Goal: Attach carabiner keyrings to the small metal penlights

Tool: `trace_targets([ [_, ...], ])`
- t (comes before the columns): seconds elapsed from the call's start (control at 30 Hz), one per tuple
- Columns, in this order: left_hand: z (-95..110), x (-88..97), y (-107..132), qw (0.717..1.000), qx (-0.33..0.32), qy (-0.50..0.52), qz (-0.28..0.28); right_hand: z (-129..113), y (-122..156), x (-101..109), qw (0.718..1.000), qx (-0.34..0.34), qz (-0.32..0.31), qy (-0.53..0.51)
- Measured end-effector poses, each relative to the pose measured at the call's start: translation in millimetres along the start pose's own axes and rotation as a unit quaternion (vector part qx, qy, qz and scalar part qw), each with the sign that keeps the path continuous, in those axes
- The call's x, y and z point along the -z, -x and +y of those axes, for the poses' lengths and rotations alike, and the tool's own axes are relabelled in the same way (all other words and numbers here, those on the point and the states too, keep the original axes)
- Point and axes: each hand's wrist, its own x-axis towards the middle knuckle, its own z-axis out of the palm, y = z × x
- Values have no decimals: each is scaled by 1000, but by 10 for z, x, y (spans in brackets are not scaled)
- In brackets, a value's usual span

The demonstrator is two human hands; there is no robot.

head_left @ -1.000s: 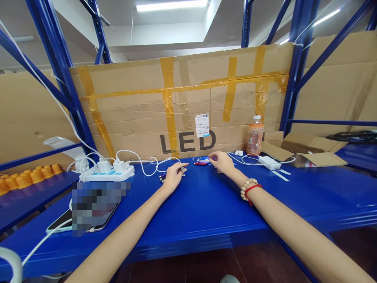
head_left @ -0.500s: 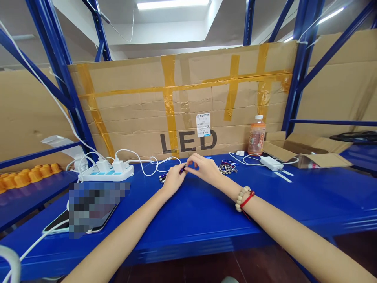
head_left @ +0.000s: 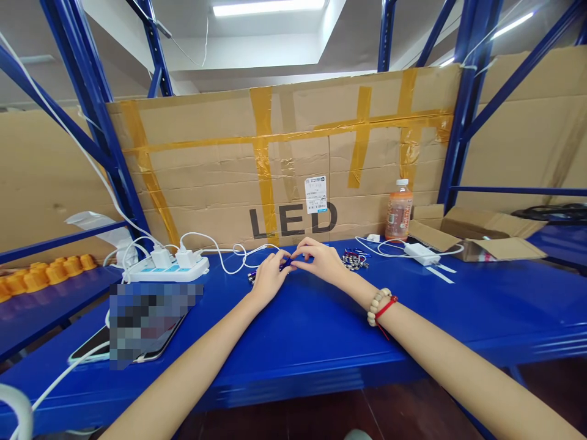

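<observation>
Near the back of the blue table [head_left: 293,342], my left hand [head_left: 269,275] is closed around a small dark purple-blue piece [head_left: 286,264], too small to identify. My right hand [head_left: 318,260] meets it from the other side, thumb and fingertips pinched at the piece's end. Whether the right fingertips grip that same piece or something finer cannot be made out. Partly behind my left hand lie small dark and silvery cylindrical parts [head_left: 251,278]. To the right of my right hand is a pile of small metal parts with blue and red bits [head_left: 354,260].
On the left stand a white power strip [head_left: 172,269] with plugs and cables, and a blurred flat device [head_left: 156,327]. At the back right are an orange drink bottle [head_left: 398,211], a white adapter [head_left: 422,253] and an open cardboard box [head_left: 486,235]. Taped cardboard [head_left: 211,177] walls the rear.
My fingers have shifted slightly around the small piece, with the right fingertips now closer to the left hand. The left hand has turned a little. Everything else stays in place.
</observation>
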Motion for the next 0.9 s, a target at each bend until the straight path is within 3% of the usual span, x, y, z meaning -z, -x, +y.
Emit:
trace_targets([
  [0.13, -26, -6, 12, 998, -29, -48, -23, 22, 9, -7, 999, 10, -35, -10],
  [0.27, -40, 20, -10, 993, -71, -93, -7, -12, 13, -25, 1000, -17, -12, -18],
  [0.4, -14, 50, -40, 975, -151, -160, -10, 2, 4, -36, 992, -104, 59, -37],
  [0.53, 19, 53, -32, 932, -250, -254, -66, 118, -6, -35, 973, -200, 104, -40],
  [0.8, 57, 24, -6, 893, -306, -324, -64, 234, 12, -54, 969, -242, -26, 29],
  [0.9, 27, 26, -6, 917, -264, -294, -48, 236, 18, -43, 970, -239, -50, 19],
])
